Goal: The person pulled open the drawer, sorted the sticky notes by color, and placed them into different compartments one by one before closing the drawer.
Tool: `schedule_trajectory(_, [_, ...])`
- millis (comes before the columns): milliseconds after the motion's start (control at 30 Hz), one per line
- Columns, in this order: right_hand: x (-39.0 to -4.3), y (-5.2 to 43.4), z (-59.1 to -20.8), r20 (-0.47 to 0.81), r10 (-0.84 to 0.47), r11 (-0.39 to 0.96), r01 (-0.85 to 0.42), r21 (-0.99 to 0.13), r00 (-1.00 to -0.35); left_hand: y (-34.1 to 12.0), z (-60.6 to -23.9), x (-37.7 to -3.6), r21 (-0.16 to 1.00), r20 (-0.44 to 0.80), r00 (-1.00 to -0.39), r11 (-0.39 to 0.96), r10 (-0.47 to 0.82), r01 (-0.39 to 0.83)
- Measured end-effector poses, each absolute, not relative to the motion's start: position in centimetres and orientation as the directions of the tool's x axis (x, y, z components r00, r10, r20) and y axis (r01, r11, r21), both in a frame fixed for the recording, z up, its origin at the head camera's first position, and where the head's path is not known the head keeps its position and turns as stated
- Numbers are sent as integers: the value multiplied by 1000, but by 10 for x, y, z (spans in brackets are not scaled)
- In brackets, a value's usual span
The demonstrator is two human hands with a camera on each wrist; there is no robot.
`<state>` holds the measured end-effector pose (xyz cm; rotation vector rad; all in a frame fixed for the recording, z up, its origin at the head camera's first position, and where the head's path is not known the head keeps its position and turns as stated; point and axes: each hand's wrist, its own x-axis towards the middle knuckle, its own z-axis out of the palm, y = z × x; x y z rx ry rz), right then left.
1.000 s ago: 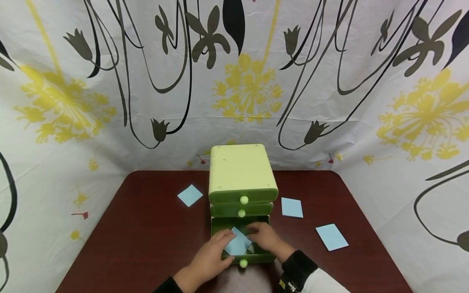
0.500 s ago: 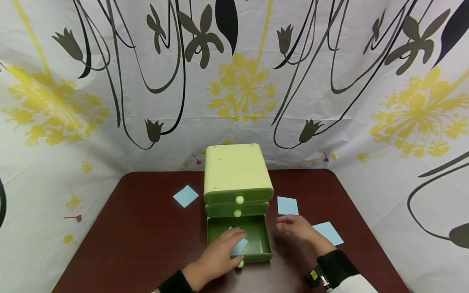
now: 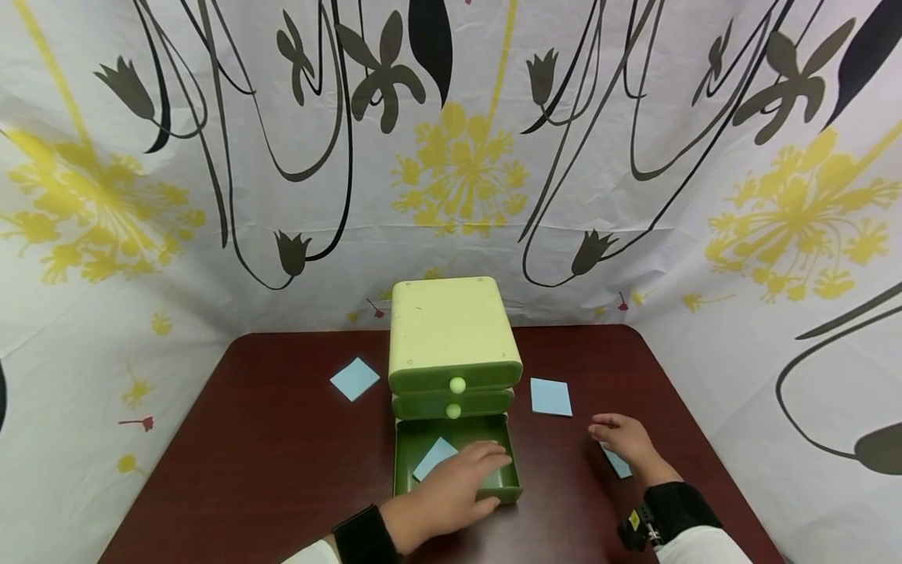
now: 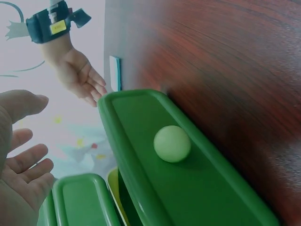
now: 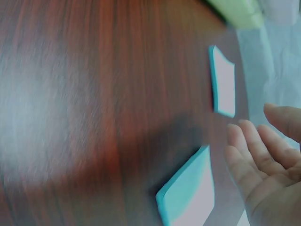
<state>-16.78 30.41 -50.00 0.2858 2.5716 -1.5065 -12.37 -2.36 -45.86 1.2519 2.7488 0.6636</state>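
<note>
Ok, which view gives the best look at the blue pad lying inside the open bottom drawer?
The head view: the blue pad lies in plain sight on the floor of the open bottom drawer, beside the left hand. The left wrist view shows only the drawer's front and knob, not its inside. The right wrist view shows only pads lying on the table.

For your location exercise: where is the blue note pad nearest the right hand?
In the head view, the blue note pad lies on the table's right side, partly under the right hand.

Right hand [image 3: 623, 440] hides most of the near-right pale blue square paper pad [image 3: 618, 462]; left hand [image 3: 458, 486] hides the open green plastic drawer's [image 3: 405, 462] round knob.
</note>
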Motion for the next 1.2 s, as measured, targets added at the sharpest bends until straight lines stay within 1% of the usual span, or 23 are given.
schedule_trajectory(167, [-167, 322, -510, -185, 163, 511, 243, -825, -969, -14, -456, -123, 333, 168, -610, 538, 774, 774])
schedule_trajectory(333, [-166, 333, -518, -140, 220, 634, 250, -732, -966, -5, -455, -123, 330, 156, -571, 503, 806, 799])
schedule_trajectory(433, [-166, 338, -522, -114, 221, 702, 239, -671, -969, 0, -457, -123, 315, 144, -552, 491, 821, 812])
schedule_trajectory(567, [-168, 343, -527, -95, 216, 758, 228, -611, -972, 6, -459, -123, 302, 135, -526, 471, 839, 829])
schedule_trajectory(700, [-170, 347, -533, -113, 194, 812, 224, -538, -975, 9, -462, -122, 288, 136, -504, 453, 853, 844])
schedule_trajectory(833, [-169, 349, -539, -127, 167, 843, 209, -495, -978, 10, -463, -121, 252, 149, -493, 449, 857, 857])
schedule_trajectory(1033, [-168, 346, -539, -106, 158, 861, 190, -472, -982, 11, -465, -120, 224, 155, -493, 455, 856, 862])
schedule_trajectory(1200, [-171, 343, -536, -97, 170, 877, 196, -438, -981, 11, -468, -120, 229, 143, -495, 458, 857, 859])
